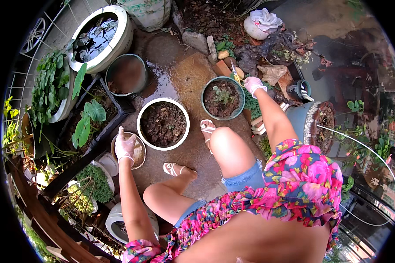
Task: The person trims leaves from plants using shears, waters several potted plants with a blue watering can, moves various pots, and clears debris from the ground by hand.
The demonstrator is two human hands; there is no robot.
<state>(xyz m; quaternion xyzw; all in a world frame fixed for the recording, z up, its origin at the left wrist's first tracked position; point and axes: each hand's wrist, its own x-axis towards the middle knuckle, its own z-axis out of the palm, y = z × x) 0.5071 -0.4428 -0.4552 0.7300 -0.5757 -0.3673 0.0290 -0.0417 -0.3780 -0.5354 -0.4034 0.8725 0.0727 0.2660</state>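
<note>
My right hand (253, 84), in a thin whitish glove, is at the yellow handles of a pair of scissors (236, 75) and appears to grip them. The blades point away from me, over stones and bricks. Just left of that hand stands a green-rimmed pot (208, 110) of soil with a small leafy plant (222, 95). My left hand (125, 148), gloved too, is above a shallow round bowl (140, 157), one finger extended and nothing seen in it. Between my hands is a white-rimmed pot (164, 147) of dark soil with tiny sprouts.
A green-rimmed tub (126, 75) of brown water stands beyond the white-rimmed pot. Farther back is a large white basin (121, 19) with floating leaves. A black-framed planter (102, 131) borders the left. At right lie bricks (258, 125) and a big blue-grey pot (299, 120). The paving (187, 79) is wet.
</note>
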